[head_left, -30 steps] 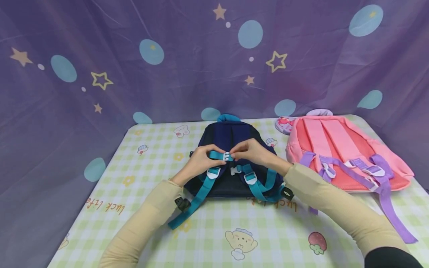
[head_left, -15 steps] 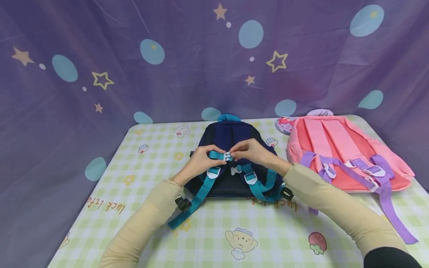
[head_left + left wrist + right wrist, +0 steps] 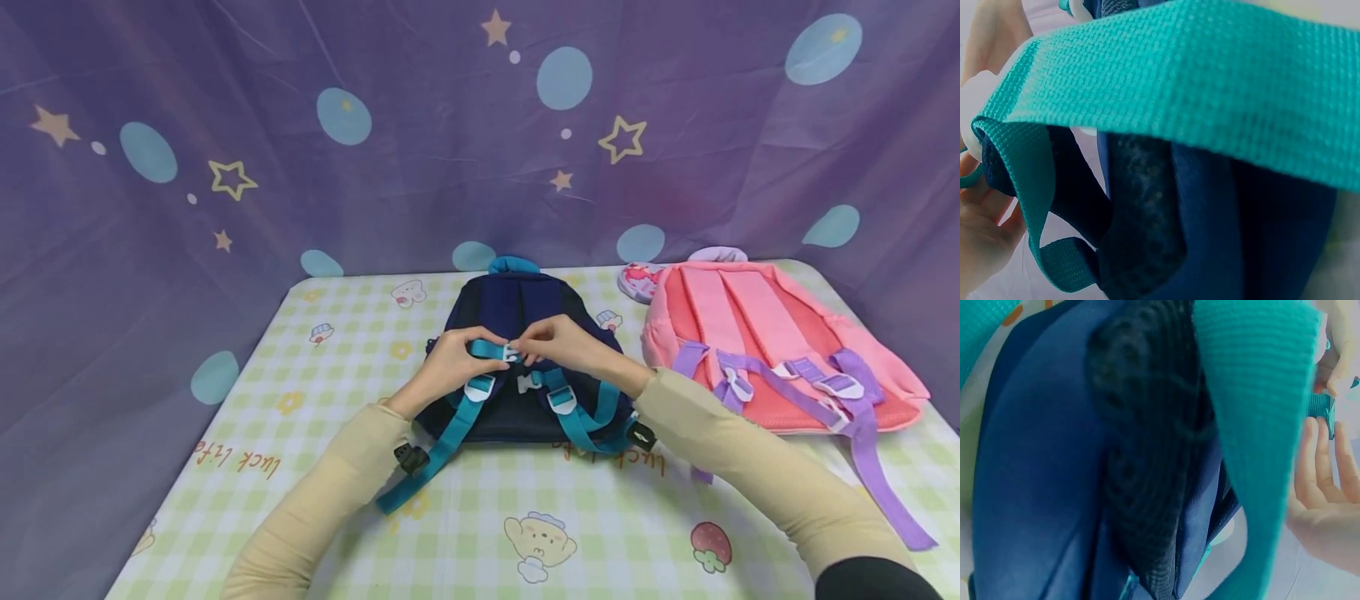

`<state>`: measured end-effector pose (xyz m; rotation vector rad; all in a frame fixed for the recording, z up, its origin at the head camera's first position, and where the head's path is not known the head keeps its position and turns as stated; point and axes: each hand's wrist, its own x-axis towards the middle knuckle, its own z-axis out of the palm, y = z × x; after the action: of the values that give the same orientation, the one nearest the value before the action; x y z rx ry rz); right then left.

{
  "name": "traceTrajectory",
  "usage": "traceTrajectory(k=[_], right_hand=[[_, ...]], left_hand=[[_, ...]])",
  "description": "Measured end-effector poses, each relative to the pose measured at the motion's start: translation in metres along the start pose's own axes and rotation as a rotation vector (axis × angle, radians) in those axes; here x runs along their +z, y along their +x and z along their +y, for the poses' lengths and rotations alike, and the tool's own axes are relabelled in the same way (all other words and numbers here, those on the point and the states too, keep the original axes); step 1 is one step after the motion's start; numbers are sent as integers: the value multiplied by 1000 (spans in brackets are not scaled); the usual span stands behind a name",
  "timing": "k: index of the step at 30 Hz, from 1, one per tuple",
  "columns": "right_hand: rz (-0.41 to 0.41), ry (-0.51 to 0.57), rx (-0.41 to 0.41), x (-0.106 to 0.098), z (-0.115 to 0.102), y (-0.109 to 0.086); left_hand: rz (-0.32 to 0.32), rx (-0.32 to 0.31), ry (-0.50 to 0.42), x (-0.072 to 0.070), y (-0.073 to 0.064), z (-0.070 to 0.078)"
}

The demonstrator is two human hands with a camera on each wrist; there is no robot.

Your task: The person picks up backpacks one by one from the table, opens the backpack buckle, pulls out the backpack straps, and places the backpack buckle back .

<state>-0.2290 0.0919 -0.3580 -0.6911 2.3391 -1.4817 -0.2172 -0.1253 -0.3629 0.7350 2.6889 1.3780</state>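
A dark navy backpack (image 3: 510,304) lies on the table, its back panel and shoulder straps facing up. My left hand (image 3: 453,362) grips a teal webbing strap (image 3: 486,348) beside a white plastic buckle (image 3: 511,354), lifted above the pack. At the buckle's other side, my right hand (image 3: 558,343) pinches the short strap end; its fingertips partly cover the webbing. Another white buckle (image 3: 528,382) lies on the panel below, on the right-hand teal strap. Close up in the left wrist view, a wide teal strap (image 3: 1166,75) crosses before the dark fabric.
A pink backpack (image 3: 712,308) with purple straps (image 3: 870,458) lies to the right, one strap trailing toward the front. A small round patterned pouch (image 3: 639,281) sits by its top. The checked tablecloth (image 3: 337,358) covers the table, and a purple curtain (image 3: 420,192) hangs behind.
My right fingertips have shifted slightly right on the buckle, so more of its white plastic shows. My left hand holds about the same place. The whole head view has drifted very slightly.
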Motion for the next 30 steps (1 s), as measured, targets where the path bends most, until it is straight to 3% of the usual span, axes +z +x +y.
traceTrajectory(k=[21, 30], right_hand=[[20, 18, 16, 6, -3, 1], [30, -24, -19, 9, -2, 1]], left_hand=[[36, 26, 60, 2, -3, -1], [29, -33, 12, 2, -3, 2]])
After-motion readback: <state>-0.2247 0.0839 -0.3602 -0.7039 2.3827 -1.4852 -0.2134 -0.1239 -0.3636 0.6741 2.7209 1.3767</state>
